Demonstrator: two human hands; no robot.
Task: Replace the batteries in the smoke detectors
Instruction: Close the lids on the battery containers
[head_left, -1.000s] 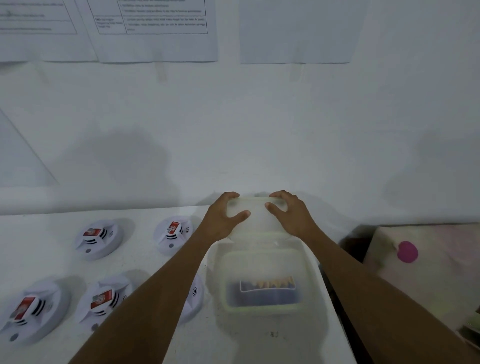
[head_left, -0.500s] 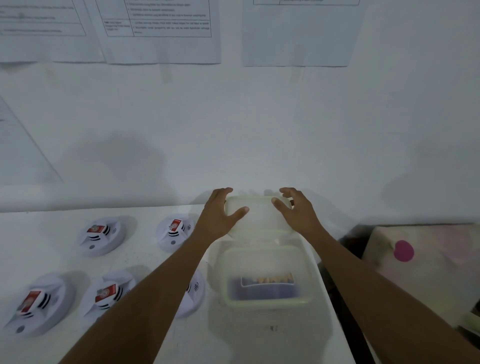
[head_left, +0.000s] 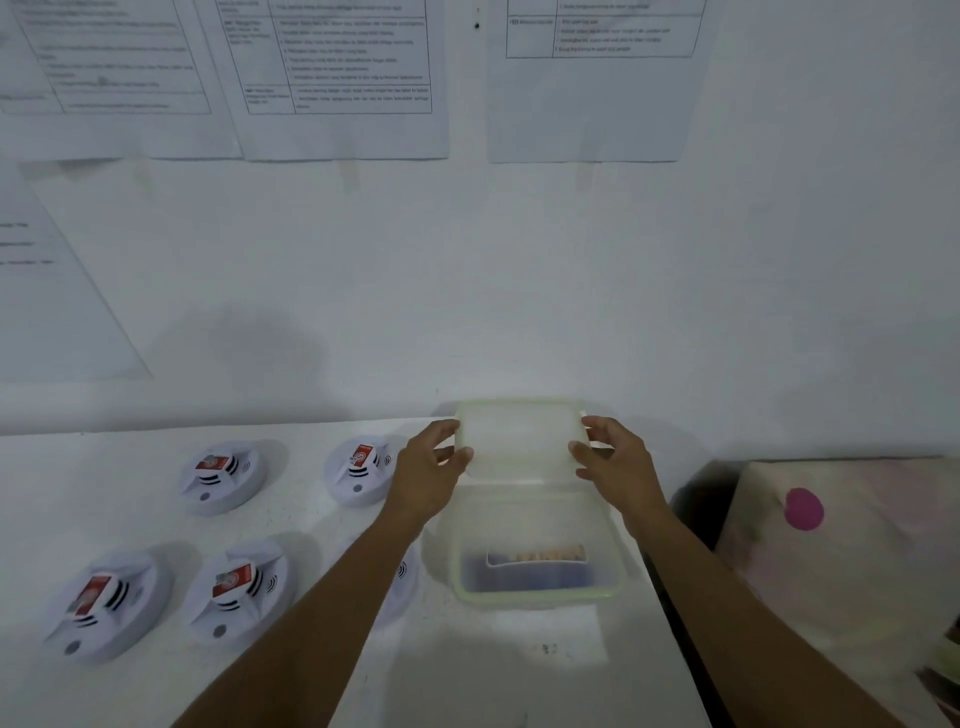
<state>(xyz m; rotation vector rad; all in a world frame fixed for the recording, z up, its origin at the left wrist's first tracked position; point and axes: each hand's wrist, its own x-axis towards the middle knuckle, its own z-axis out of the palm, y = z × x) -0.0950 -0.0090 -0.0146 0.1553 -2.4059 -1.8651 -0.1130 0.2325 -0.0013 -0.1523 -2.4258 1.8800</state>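
- L hand (head_left: 428, 470) & R hand (head_left: 618, 465): fingers curled, pinching lid (head_left: 519, 441) by its side edges, just behind the open container (head_left: 540, 597).
- Batteries (head_left: 530, 574): inside container.
- Smoke detectors (head_left: 236, 590): on table (head_left: 467, 675), left of container.

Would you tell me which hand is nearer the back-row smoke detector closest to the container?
Left. The left hand grips the lid just right of that detector; the right hand holds the lid's opposite edge, farther away.

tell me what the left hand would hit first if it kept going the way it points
Probably the white wall behind the white table; the left hand grips the translucent green-rimmed plastic lid. Depth is unclear.
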